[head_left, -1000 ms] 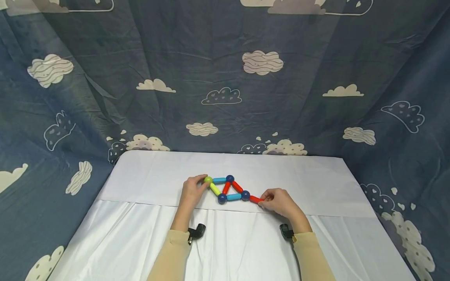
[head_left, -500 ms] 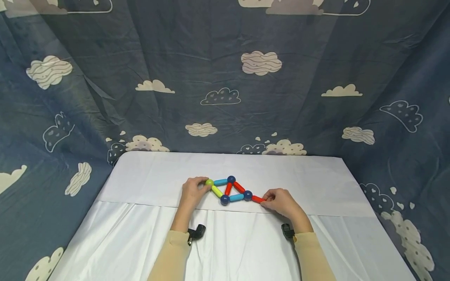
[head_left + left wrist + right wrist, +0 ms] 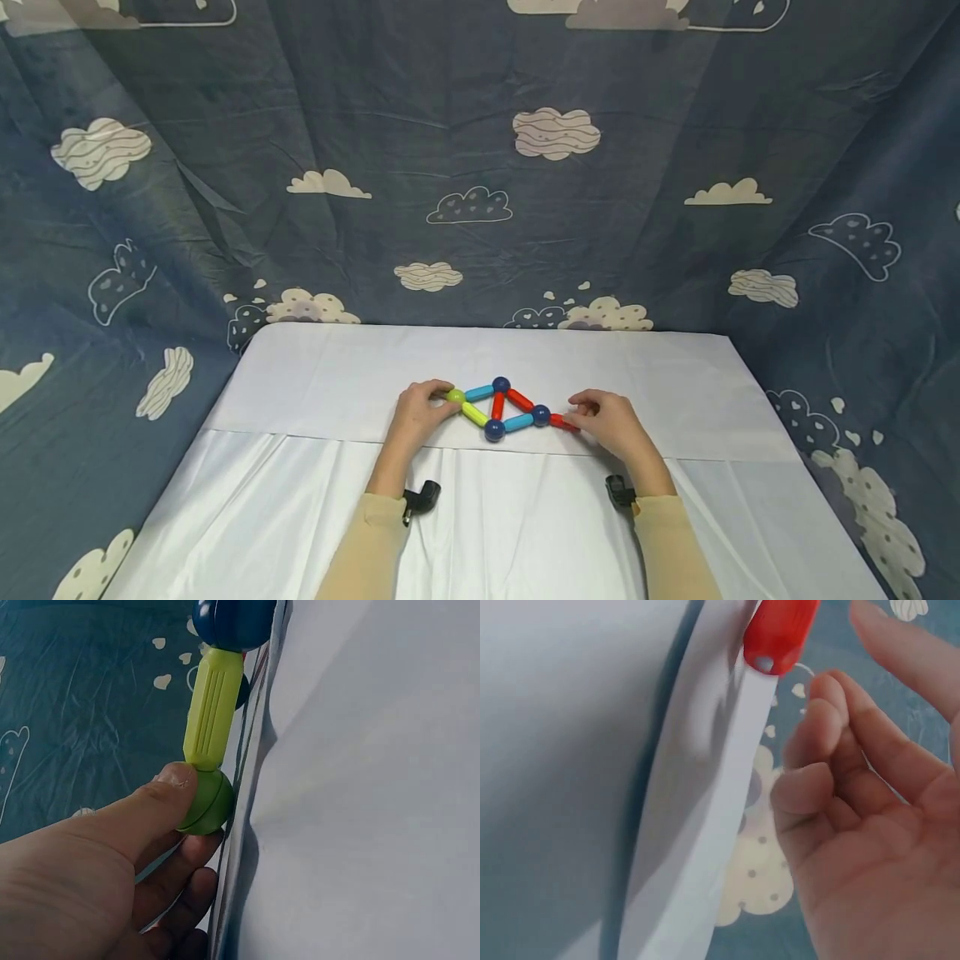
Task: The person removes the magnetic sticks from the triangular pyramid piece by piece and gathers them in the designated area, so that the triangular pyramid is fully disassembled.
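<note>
Across the far side hangs a blue cloud-print curtain [image 3: 480, 167], and below it spreads the white table [image 3: 300, 500]. Near the table's middle lies a rod-and-ball figure [image 3: 501, 408] of blue, red and green pieces. At its left end the left hand [image 3: 422, 414] pinches the green ball [image 3: 206, 801]. At its right end the right hand [image 3: 609, 419] hangs released, fingers loosely curled just beside the red rod [image 3: 780, 634].

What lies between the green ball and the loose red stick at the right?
In the head view: blue balls joined by blue, yellow and red sticks, between green ball and red stick.
</note>
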`<state>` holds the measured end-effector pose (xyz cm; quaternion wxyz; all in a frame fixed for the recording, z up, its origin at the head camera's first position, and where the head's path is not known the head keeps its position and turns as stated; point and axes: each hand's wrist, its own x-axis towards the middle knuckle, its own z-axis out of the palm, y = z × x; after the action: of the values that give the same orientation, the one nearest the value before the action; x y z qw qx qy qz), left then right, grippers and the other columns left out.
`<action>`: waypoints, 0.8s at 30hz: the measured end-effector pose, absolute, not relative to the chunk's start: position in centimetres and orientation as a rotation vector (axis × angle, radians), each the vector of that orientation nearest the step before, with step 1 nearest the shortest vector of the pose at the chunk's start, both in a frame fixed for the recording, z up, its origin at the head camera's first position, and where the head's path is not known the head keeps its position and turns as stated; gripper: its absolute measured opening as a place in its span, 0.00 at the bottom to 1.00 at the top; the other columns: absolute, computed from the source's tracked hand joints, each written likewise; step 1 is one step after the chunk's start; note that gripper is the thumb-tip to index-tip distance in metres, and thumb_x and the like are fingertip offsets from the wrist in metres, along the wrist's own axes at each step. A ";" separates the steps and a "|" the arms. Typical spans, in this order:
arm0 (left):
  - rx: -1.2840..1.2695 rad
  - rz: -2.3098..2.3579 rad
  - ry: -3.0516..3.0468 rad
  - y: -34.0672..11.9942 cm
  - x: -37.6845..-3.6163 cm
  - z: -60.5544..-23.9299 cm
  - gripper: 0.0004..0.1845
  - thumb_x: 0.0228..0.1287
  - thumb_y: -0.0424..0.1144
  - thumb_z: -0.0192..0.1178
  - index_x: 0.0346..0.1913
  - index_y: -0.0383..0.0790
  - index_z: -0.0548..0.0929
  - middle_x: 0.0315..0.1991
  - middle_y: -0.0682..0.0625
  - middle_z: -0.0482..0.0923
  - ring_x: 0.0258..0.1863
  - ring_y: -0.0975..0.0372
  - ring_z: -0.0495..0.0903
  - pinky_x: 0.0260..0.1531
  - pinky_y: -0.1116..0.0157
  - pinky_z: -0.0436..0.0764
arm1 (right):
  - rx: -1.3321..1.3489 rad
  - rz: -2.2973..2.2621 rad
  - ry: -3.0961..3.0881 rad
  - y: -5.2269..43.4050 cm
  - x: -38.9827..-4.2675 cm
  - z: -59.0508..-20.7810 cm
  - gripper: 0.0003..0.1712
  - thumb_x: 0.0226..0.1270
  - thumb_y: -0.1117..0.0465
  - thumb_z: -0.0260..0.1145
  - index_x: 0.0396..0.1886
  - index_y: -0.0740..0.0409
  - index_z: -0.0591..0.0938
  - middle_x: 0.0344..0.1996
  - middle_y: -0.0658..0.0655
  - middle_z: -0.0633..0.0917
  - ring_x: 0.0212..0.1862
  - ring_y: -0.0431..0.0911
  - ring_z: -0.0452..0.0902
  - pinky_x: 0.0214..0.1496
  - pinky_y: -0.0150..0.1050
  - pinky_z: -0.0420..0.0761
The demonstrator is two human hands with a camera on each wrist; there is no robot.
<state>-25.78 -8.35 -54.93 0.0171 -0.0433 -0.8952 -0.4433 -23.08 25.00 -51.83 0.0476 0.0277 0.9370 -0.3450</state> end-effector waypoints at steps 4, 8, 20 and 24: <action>-0.188 -1.419 -2.787 -8.1 -25.5 -54.9 0.19 0.64 0.43 0.76 0.57 0.44 0.90 0.48 0.49 0.92 0.59 0.50 0.85 0.69 0.47 0.76 | 0.060 -1.128 2.914 24.4 -23.0 -51.8 0.19 0.68 0.57 0.76 0.55 0.60 0.88 0.39 0.57 0.87 0.41 0.49 0.79 0.43 0.36 0.82; -0.246 -1.424 -2.774 -7.8 -25.3 -54.8 0.18 0.64 0.43 0.76 0.55 0.43 0.91 0.50 0.48 0.92 0.61 0.49 0.85 0.71 0.45 0.74 | 0.025 -1.157 2.978 23.8 -23.0 -52.0 0.20 0.68 0.58 0.77 0.56 0.59 0.88 0.44 0.58 0.88 0.45 0.50 0.81 0.49 0.41 0.86; -0.303 -1.440 -2.806 -6.6 -25.0 -55.1 0.18 0.64 0.46 0.76 0.55 0.47 0.91 0.50 0.51 0.91 0.54 0.54 0.84 0.61 0.49 0.81 | -0.073 -1.227 3.013 21.5 -22.9 -52.4 0.24 0.68 0.59 0.77 0.62 0.57 0.85 0.57 0.60 0.87 0.60 0.58 0.83 0.66 0.57 0.83; -0.300 -1.438 -2.812 -6.2 -24.8 -55.0 0.17 0.64 0.47 0.76 0.54 0.47 0.91 0.50 0.51 0.90 0.54 0.54 0.84 0.62 0.49 0.81 | -0.089 -1.240 2.987 20.8 -23.1 -52.4 0.26 0.69 0.57 0.77 0.64 0.56 0.84 0.61 0.60 0.86 0.63 0.61 0.81 0.68 0.58 0.82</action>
<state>-24.77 -6.24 -55.05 -0.0156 -0.0947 -0.8863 -0.4531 -23.05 20.76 -52.40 -0.0469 -0.0276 0.9222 -0.3828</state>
